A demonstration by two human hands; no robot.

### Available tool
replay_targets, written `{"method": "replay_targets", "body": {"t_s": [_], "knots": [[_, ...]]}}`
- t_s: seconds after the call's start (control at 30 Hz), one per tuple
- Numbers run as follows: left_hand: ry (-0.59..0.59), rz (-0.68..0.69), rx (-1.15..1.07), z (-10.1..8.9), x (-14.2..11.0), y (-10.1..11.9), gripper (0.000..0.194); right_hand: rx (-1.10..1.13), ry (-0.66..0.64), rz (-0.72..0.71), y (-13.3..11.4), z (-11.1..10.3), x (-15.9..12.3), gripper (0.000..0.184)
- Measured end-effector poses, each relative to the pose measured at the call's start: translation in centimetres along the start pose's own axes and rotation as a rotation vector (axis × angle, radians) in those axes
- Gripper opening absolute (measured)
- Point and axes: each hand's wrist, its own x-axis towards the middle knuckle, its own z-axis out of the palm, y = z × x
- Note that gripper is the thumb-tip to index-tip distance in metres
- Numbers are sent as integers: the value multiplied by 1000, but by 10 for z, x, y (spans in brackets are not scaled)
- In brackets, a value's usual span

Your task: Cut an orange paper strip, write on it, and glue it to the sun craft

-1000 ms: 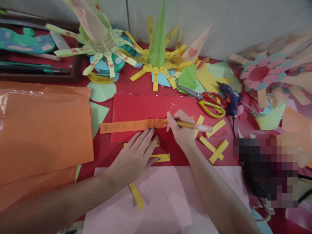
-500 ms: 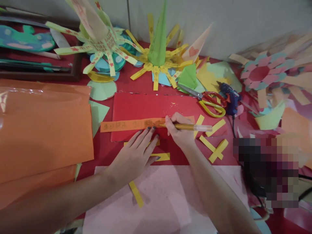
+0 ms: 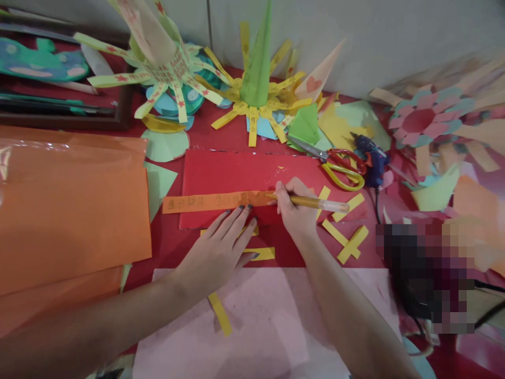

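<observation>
The right hand (image 3: 298, 210) has its fingers clamped on a slim golden-brown pen with a clear rear end (image 3: 319, 202), its tip at the long, narrow orange paper strip (image 3: 205, 203). The left hand (image 3: 221, 245) is flat, fingers slightly apart, the fingertips at the strip's lower edge. Dark handwritten marks run along the strip's left part, up to the area between the hands. The strip lies across a flat, glossy red rectangular card (image 3: 224, 171), its left end jutting past the card's edge.

The fingertips sit so near the marks that a sideways slide could smear damp ink. Light pressure on a smooth card could also let the strip skid or turn, bending the line of writing. Short yellow paper strips (image 3: 262, 254) lie partly under the left hand and could be dragged along.

Room for moving is best over the card's upper half and toward the wide pale-pink sheet (image 3: 260, 331) on the near side. To the right it tightens: more yellow strips, then red-and-yellow-handled scissors (image 3: 342, 176) overlapping the card's far corner, and a dark-blue glue gun (image 3: 375, 160) beyond. Large orange sheets (image 3: 79, 210) bound the left, on the red bench (image 3: 168, 247).
</observation>
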Motion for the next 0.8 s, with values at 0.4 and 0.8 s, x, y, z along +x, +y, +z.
{"method": "replay_targets", "body": {"t_s": [0.4,0.8], "knots": [[-9,10,12,-1,1,-1,43,-24,-37,-46,-3,-3,0,35],[17,-2,-2,2,0,-1,43,50,36,52,1,-4,1,34]]}}
